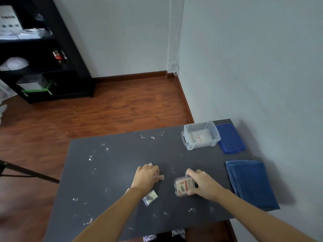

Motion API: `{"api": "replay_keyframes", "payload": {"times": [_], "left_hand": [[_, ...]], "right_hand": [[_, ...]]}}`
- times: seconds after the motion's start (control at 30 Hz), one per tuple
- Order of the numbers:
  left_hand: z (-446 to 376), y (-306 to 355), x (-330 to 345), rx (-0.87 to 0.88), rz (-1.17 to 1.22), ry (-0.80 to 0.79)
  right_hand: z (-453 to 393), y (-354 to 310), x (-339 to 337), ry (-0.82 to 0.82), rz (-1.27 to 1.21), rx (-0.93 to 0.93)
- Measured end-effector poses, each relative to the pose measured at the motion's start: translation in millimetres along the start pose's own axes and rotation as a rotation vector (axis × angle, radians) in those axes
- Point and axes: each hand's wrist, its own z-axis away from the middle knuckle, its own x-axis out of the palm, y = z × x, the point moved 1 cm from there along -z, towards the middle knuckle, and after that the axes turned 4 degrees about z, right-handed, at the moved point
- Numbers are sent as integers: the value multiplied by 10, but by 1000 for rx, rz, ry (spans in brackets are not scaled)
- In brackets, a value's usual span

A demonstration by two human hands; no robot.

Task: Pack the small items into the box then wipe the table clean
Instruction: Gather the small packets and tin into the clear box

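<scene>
On the dark grey table (111, 172), my right hand (202, 184) grips a small clear case with a printed card (184, 186) near the middle. My left hand (146, 177) lies flat over small packets; a pinkish packet (160, 177) pokes out at its fingertips and a shiny bit (150, 164) shows above its knuckles. A small clear bag of dark beads (150, 197) rests just below my left wrist. The clear plastic box (201, 135) stands open at the far right with pale items inside.
The box's blue lid (230, 138) lies right of it, by the wall. A folded blue cloth (250, 182) sits at the table's right edge. White crumbs and flecks (90, 158) are scattered over the tabletop. A black shelf (43, 55) stands far left.
</scene>
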Motion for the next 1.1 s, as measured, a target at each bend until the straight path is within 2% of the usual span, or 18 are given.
{"api": "replay_keyframes", "payload": {"times": [0.13, 0.23, 0.33, 0.47, 0.6, 0.67, 0.8, 0.87, 1.0, 1.1], "left_hand": [[-20, 120, -103, -20, 203, 53], [-211, 319, -320, 36, 357, 178], [-519, 612, -538, 76, 440, 232], [-944, 1001, -672, -5, 571, 250], [-1291, 1244, -653, -108, 644, 273], [-1409, 1271, -611, -108, 616, 245], [-1491, 1188, -515, -37, 438, 11], [-1513, 1150, -462, -18, 370, -50], [-1556, 1150, -395, -28, 355, -11], [-1568, 1144, -380, -40, 325, 17]], "right_hand": [[80, 79, -158, 116, -228, 31], [112, 222, -404, 280, -305, 130], [137, 390, -724, 455, -384, 198], [126, 628, -1116, 659, -417, 299], [62, 816, -1349, 785, -488, 365], [13, 875, -1411, 808, -500, 386], [-120, 955, -1455, 818, -472, 379], [-225, 988, -1458, 794, -448, 368], [-517, 1024, -1466, 690, -411, 324], [-757, 995, -1465, 537, -342, 286]]}}
